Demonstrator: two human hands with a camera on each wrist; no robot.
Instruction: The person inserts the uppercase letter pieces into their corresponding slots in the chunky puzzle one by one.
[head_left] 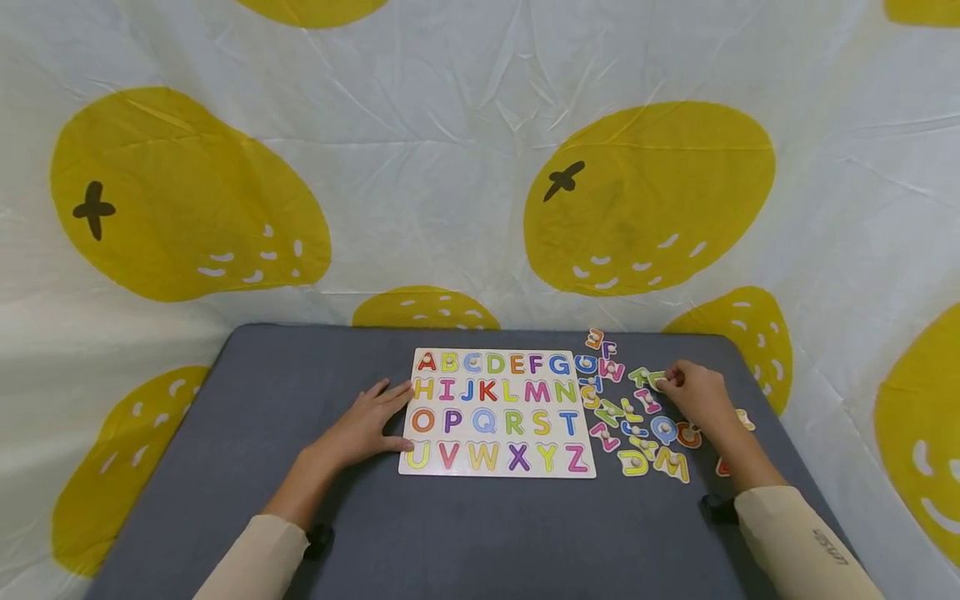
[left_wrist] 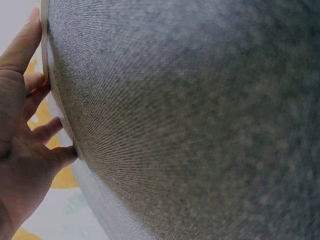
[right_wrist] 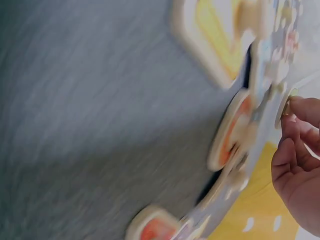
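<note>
A wooden alphabet board [head_left: 466, 458] with coloured letters lies flat on the table. My left hand [head_left: 367, 425] rests at its left edge, fingers spread, with the thumb by the U; the left wrist view shows the fingertips along the board's thin edge. Small knobs show on the A, B and C. To the right of the board, my right hand [head_left: 697, 396] pinches a small green letter piece [head_left: 656, 381] between thumb and finger, above the scattered pieces. In the right wrist view that piece [right_wrist: 284, 111] is seen nearly edge-on, its letter hidden.
Several knobbed letter pieces lie right of the board, among them a blue Q [head_left: 663, 430], a yellow W [head_left: 671, 465] and a yellow U [head_left: 633, 463]. A red piece [head_left: 722, 467] is partly hidden by the right forearm. A patterned cloth [head_left: 450, 208] hangs behind the grey table [head_left: 480, 533].
</note>
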